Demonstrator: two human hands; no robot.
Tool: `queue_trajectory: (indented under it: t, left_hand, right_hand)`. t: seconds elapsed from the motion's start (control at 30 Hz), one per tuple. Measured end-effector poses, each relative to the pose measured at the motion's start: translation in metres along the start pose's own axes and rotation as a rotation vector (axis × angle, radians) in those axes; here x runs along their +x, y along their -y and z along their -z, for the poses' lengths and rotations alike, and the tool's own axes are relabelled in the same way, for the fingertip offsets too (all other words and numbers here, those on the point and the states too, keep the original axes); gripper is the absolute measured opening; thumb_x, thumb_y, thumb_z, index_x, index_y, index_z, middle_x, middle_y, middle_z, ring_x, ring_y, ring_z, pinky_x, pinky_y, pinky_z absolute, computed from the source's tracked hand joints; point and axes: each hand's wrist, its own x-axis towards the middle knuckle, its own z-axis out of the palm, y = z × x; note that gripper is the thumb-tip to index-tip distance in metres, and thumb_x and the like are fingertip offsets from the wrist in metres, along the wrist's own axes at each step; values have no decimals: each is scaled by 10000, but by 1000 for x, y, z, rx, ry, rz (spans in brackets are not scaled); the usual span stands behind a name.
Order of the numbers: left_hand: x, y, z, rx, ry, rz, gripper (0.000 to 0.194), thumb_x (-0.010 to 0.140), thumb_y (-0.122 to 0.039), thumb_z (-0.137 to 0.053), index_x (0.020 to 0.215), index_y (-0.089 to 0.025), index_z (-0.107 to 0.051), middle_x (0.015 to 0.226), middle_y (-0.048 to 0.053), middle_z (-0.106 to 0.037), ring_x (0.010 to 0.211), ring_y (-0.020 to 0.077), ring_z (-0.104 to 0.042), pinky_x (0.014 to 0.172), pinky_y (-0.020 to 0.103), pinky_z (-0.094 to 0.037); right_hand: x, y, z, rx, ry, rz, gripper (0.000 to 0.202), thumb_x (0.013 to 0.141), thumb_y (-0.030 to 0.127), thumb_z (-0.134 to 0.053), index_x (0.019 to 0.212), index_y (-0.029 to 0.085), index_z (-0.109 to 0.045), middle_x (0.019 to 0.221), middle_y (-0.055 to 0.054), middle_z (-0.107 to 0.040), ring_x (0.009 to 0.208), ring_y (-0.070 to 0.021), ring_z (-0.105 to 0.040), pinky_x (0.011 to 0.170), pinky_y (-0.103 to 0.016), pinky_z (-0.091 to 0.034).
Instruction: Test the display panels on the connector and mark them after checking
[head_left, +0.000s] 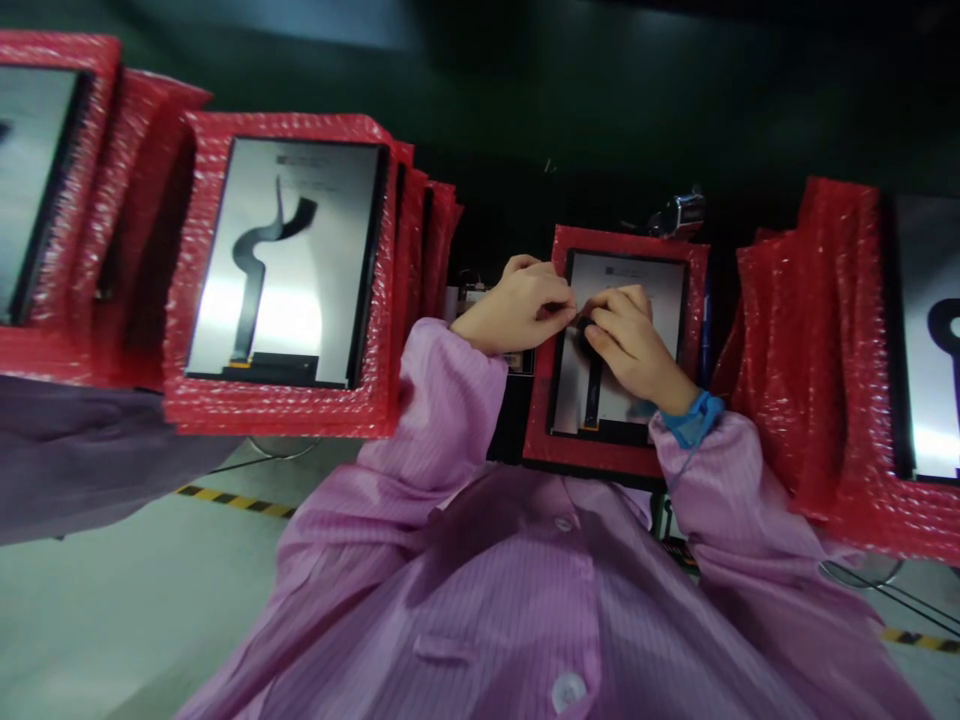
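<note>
In front of me an LCD panel (630,400) lies silver back up on a red bubble-wrap sheet (541,420). A dark flex cable (593,392) rises from its lower edge toward my fingers. My left hand (529,300) reaches in from the left with its fingers pinched at the upper end of the cable. My right hand (628,335), with a blue band (691,418) on the wrist, bends over the panel and pinches the same cable end. The fingers cover that end, so its tip is hidden.
To the left stands a stack of red bubble-wrap (281,420) topped by another panel (300,210); a further stack (45,350) is at the far left. More bubble-wrap (795,370) with a panel (930,390) stands at right. A blue pen (706,335) and a metallic object (681,213) lie nearby.
</note>
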Motion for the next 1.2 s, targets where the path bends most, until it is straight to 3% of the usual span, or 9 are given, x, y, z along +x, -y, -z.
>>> queue_trajectory:
  t: [0.6, 0.93, 1.2]
  left_hand:
    - [-1, -1, 0, -14, 37, 15, 222, 904, -281, -500, 819, -192, -685, 771, 4, -668, 901, 207, -626, 1042, 469, -342]
    - [-1, 4, -1, -72, 21, 28, 187, 886, -317, -610, 768, -203, -701, 780, -15, -714, 917, 201, -642, 1090, 491, -263]
    - [-2, -2, -1, -82, 13, 40, 186, 819, -343, -643, 715, -201, -704, 747, -17, -720, 835, 182, -635, 958, 443, -296]
  right_hand:
    - [0, -2, -1, -20, 46, -7, 303, 999, 363, -399, 851, 193, -602, 1096, -90, -620, 1082, -271, -430, 974, -477, -333]
    - [-1, -3, 0, -31, 92, 13, 424, 1034, 476, -336, 879, 197, -615, 1145, -104, -613, 1118, -278, -419, 992, -486, -328]
    - [-3, 1, -3, -50, 90, -6, 340, 1023, 404, -395, 911, 206, -648, 1170, -92, -609, 1133, -274, -409, 1021, -498, -327]
